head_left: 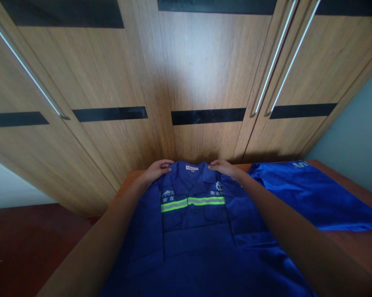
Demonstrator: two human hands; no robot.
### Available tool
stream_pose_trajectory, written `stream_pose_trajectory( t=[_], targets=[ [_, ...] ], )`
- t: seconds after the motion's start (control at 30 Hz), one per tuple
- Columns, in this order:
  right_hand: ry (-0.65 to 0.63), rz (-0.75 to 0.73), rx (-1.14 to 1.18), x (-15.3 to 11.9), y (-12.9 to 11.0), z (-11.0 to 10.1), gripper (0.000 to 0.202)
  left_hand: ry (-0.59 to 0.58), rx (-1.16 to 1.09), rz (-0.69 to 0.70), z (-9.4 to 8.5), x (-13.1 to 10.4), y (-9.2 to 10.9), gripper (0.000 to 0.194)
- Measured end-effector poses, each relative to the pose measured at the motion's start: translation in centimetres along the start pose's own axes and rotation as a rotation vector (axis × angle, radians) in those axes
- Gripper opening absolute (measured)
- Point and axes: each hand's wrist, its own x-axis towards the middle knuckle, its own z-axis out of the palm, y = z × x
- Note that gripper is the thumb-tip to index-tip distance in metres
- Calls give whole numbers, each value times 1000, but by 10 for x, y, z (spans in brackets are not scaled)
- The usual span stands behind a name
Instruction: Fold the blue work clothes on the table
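Note:
A dark blue work jacket (192, 235) lies front up, its collar toward the wardrobe. Green and grey reflective strips, white lettering and a collar label show on it. At the collar's left side, my left hand (159, 169) pinches the fabric near the shoulder. My right hand (222, 168) does the same on the collar's right side, thumb and fingers closed on the cloth. Both sleeves lie folded along the jacket's sides, partly behind my forearms.
Brighter blue clothing (306, 194) with pale lettering lies to the right on the reddish-brown surface (128, 178). Behind stands a wooden wardrobe (204, 62) with black bands and long metal handles. A dark red floor (34, 243) shows at the lower left.

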Motion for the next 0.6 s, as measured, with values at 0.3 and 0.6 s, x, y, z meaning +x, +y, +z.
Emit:
stream_pose_trajectory(
  t=[0.3,0.6],
  targets=[
    [151,16,-87,11,10,8,16,112,201,17,-5,12,-15,51],
    [32,209,26,-14,31,-35,33,12,360,-207,-39,-8,-13,46]
  ],
)
